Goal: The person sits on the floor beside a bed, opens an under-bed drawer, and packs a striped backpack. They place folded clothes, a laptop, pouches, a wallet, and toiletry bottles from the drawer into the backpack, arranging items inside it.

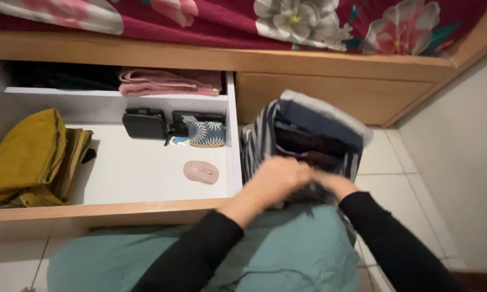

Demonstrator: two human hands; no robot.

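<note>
Both hands close their grip on the near edge of a stack of folded clothes (308, 143): the left hand (276, 181) curls its fingers over the top of the dark fabric, and the right hand (335, 184), partly hidden behind the left and blurred, presses into the same edge, so how tightly its fingers wrap cannot be told. The stack, with striped navy-and-white, plain navy, dark and pale grey layers, stands tilted on its side just right of the open drawer (146, 173), its near end resting against the person's teal-clad lap (287, 254) and its far end toward the wooden bed frame (335, 92). Black sleeves cover both forearms. Inside the white drawer, a mustard-yellow folded garment (30, 159) lies at the left, a pink computer mouse (201, 172) sits near the right wall, and farther back are a black pouch (144, 124) and a small leaf-patterned pouch (207, 133), the two close together. Beyond a divider, a folded pink towel (168, 82) lies in the far compartment. A crimson floral bedspread (227, 21) hangs above the frame. The floor is of white tiles (395, 173).
</note>
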